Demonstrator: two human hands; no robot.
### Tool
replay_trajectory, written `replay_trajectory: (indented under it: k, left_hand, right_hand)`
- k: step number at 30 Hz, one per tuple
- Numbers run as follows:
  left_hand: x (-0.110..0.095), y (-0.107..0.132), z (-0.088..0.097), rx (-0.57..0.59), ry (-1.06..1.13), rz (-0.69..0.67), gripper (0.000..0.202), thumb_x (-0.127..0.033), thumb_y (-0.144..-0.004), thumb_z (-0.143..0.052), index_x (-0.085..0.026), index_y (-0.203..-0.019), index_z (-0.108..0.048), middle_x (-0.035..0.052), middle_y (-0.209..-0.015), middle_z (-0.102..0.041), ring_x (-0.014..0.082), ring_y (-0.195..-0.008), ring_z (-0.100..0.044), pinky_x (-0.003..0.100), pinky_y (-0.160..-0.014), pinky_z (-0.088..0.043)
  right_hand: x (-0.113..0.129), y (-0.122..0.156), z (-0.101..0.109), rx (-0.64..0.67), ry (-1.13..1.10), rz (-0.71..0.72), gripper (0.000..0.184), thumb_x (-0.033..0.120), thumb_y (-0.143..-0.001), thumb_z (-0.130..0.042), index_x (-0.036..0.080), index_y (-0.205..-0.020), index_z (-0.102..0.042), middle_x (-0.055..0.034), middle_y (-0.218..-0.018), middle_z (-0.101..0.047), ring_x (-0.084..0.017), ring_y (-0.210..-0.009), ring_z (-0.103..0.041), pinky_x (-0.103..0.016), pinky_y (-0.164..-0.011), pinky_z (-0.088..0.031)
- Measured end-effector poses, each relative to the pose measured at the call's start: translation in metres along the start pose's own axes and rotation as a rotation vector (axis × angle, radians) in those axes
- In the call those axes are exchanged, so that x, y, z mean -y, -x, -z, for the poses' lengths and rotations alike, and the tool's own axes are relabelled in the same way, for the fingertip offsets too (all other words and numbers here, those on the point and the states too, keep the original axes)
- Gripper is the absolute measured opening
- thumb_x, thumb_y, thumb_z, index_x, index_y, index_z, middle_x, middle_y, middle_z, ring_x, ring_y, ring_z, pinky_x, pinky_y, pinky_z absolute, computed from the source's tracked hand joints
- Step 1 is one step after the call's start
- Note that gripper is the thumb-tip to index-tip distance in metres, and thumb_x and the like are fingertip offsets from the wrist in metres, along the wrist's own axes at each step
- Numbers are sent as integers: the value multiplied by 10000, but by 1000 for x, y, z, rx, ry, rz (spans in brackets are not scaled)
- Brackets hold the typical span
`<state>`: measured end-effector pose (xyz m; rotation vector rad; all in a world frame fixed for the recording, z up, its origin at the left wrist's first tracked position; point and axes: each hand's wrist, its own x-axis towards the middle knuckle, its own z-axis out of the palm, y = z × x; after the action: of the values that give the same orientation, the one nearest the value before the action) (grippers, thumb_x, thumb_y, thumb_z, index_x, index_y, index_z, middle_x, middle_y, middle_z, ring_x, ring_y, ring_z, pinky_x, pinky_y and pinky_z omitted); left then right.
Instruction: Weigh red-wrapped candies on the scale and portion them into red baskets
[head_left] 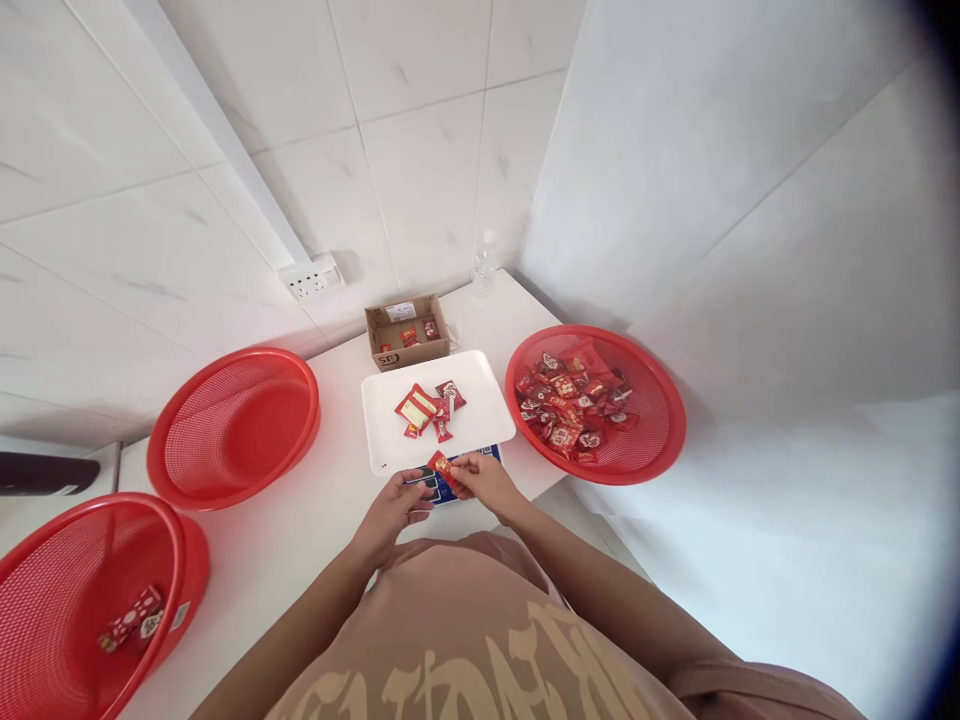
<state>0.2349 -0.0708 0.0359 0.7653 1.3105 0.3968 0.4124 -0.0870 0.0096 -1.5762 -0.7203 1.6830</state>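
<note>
Head view: our right hand (481,477) pinches a small red packet (441,463) just nearside of the white tray (484,395) (yep, more packets (420,405) on that), our left hand (391,508) beside it, fingers loosely parted.

Glossy packet (439,463), smooth plastic tray (384,425), matt cardboard box (420,354)

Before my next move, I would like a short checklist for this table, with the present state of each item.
1. Red packet held by the right hand: ok.
2. Left hand gripping it too: cannot tell; it is close.
3. White tray supporting its packets: ok, none overhangs the edge.
4. Blue panel fully visible: not ok, tray and hands cover part.
5. Right-side basket stocked: ok, many packets inside.
6. Bottle upright, apart from the hands: ok.
</note>
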Motion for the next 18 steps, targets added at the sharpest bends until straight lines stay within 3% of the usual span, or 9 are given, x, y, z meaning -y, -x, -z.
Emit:
replay_trajectory:
  k: [4,6,13,18]
  left_hand:
    - [-6,4,11,-45,-21,-22,392,-444,-728,-663,-197,-1012,-558,47,-905,-668,141,-772,-645,318,-775,-507]
    - [-8,5,20,-69,-42,-42,396,-449,-713,-664,-191,-998,-572,53,-903,-673,148,-774,-648,327,-777,-516]
    - [-16,3,66,-314,-190,-190,416,-475,-684,-628,-190,-983,-579,67,-944,-663,199,-877,-643,377,-834,-528]
    - [-21,3,100,-573,-436,-262,353,-420,-772,-511,-197,-1042,-561,104,-1120,-624,257,-1062,-587,443,-941,-472]
  right_hand:
    - [7,-9,-5,40,-110,8,452,295,-779,-658,221,-1215,-564,-43,-959,-696,-167,-828,-680,-320,-775,-557]
    - [10,-8,-8,86,-96,12,540,292,-780,-656,234,-1296,-508,-53,-1010,-689,-168,-843,-679,-340,-796,-555]
    - [2,-7,9,93,186,36,294,221,-832,-540,190,-1116,-610,-40,-917,-689,-132,-754,-650,-291,-727,-539]
    - [4,-17,21,-113,735,340,302,192,-881,-449,212,-1113,-640,-67,-1050,-666,-181,-960,-601,-336,-872,-466]
